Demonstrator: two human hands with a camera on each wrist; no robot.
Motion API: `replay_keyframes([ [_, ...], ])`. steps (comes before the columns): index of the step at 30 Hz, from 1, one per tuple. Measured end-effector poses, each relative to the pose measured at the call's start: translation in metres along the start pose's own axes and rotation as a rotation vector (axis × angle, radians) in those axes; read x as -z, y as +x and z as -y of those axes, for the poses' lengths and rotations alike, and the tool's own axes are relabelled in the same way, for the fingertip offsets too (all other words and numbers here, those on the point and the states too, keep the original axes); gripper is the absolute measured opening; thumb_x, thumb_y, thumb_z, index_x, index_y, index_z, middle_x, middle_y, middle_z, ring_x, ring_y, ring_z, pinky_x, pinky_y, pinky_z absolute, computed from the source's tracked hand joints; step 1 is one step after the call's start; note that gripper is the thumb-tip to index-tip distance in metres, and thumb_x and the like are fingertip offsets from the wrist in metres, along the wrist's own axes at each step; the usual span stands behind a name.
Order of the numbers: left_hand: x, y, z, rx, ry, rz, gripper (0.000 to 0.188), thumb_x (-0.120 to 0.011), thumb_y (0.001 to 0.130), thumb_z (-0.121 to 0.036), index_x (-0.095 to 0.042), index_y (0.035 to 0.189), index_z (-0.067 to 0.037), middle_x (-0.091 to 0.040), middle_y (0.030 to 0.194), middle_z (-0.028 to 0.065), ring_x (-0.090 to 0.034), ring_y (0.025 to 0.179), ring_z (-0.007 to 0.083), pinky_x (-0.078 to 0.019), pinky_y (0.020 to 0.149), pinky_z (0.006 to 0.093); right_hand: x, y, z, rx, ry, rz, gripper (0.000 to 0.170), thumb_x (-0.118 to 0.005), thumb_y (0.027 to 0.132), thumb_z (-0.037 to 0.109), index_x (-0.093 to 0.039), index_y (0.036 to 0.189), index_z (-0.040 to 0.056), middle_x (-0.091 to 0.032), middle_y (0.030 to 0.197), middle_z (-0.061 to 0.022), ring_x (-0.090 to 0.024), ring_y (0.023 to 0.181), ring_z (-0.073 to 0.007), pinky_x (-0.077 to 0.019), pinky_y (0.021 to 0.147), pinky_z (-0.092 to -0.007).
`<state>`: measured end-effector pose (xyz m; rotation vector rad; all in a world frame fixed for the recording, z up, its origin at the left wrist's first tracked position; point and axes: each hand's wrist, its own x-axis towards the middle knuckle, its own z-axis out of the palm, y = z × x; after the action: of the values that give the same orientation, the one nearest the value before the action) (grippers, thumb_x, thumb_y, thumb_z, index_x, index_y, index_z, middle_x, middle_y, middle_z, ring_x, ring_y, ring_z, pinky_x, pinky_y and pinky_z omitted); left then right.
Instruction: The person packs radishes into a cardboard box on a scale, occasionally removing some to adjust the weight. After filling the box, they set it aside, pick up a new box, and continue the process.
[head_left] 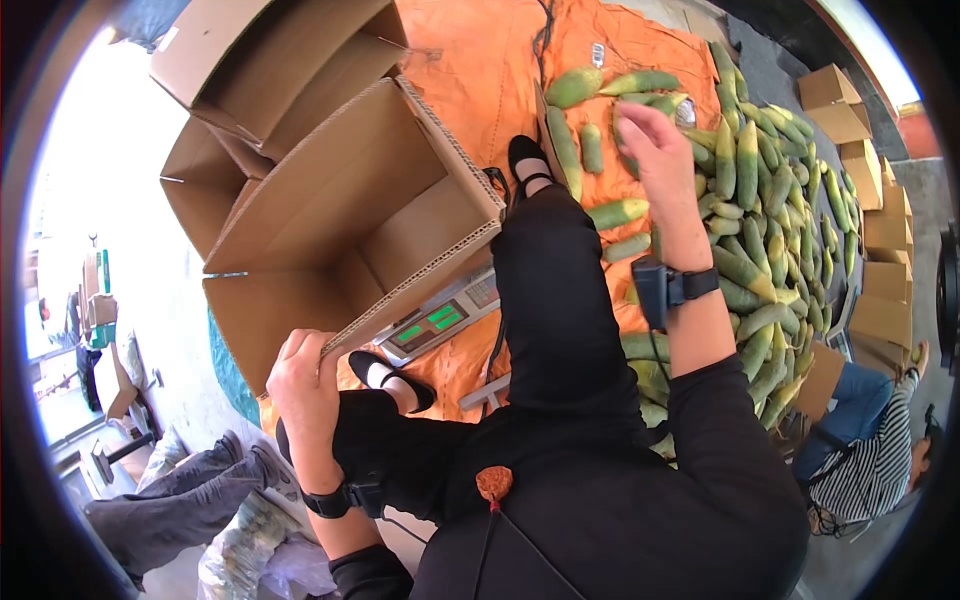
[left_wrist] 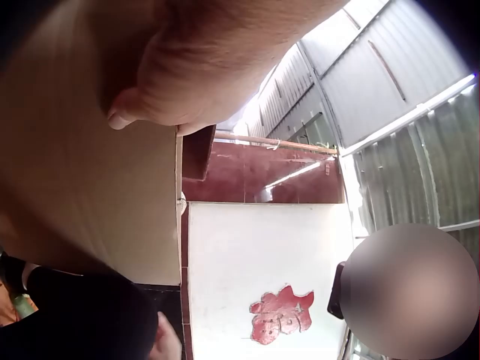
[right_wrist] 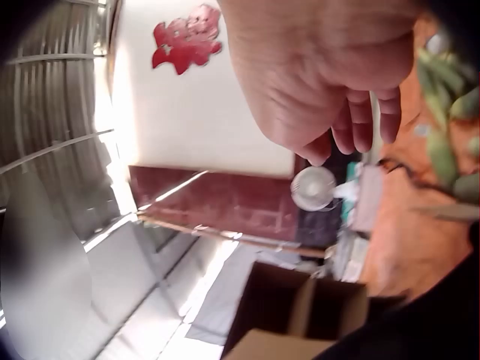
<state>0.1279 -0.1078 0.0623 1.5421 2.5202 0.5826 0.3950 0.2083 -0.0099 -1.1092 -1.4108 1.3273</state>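
Note:
My left hand (head_left: 306, 385) grips the near rim of an open cardboard box (head_left: 340, 170), which stands tilted on a scale (head_left: 440, 318) with lit green displays. In the left wrist view, the thumb of the left hand (left_wrist: 199, 71) lies against the box's brown panel (left_wrist: 97, 187). My right hand (head_left: 660, 150) hangs over the green radishes (head_left: 748, 165), fingers loosely bent and holding nothing. From the right wrist view, nothing shows between the fingers of the right hand (right_wrist: 330, 75). Inside, the visible part of the box is bare cardboard.
More open boxes (head_left: 270, 70) crowd behind the held one. An orange sheet (head_left: 455, 45) lies under the radishes. At right, a person in a striped top (head_left: 865, 480) sits near stacked cartons (head_left: 885, 290). Another person's trousered legs (head_left: 190, 500) and plastic bags (head_left: 245, 550) appear at lower left.

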Motion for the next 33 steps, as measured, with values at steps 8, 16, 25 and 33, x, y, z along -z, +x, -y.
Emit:
replay_keyframes([
  [8,-0.001,0.005,-0.011,0.104,-0.001,0.025,0.009,-0.063,0.074,-0.002,-0.064,0.083,-0.001,-0.061,0.083,0.0116,-0.061,0.078,0.03,-0.0475,0.071,0.0346,0.163,-0.079,-0.252,-0.758,-0.529,-0.266,0.039,-0.068,0.074,0.02,-0.062,0.104,-0.0051,-0.066,0.098,-0.0129,-0.06,0.094,-0.0175,-0.0487,0.079,-0.0312],
  [16,-0.001,0.008,-0.007,0.061,0.081,0.039,0.011,-0.066,0.073,-0.001,-0.064,0.084,0.0,-0.061,0.082,0.0115,-0.062,0.077,0.0287,-0.0479,0.07,0.0336,0.192,-0.15,-0.358,-1.181,-0.475,-0.49,0.08,-0.077,0.068,0.037,-0.044,0.119,-0.015,-0.056,0.123,-0.0171,-0.057,0.109,-0.026,-0.0482,0.088,-0.035],
  [25,0.005,0.002,-0.007,0.042,0.017,0.122,0.017,-0.06,0.069,0.004,-0.065,0.085,0.001,-0.061,0.083,0.0129,-0.062,0.079,0.0293,-0.0488,0.072,0.0346,0.222,-0.144,-0.423,-1.345,-0.439,-0.37,0.074,-0.076,0.07,0.043,-0.053,0.123,-0.0035,-0.056,0.124,-0.0124,-0.057,0.108,-0.0229,-0.0455,0.092,-0.035],
  [33,0.006,0.006,-0.005,0.046,0.035,0.068,0.015,-0.061,0.069,0.002,-0.064,0.084,0.0,-0.061,0.083,0.0122,-0.061,0.079,0.0307,-0.0488,0.072,0.036,0.16,-0.154,-0.286,-1.143,0.378,-0.575,0.032,-0.067,0.08,0.036,-0.056,0.095,0.0098,-0.057,0.085,-0.005,-0.056,0.074,-0.0199,-0.0485,0.06,-0.0341],
])
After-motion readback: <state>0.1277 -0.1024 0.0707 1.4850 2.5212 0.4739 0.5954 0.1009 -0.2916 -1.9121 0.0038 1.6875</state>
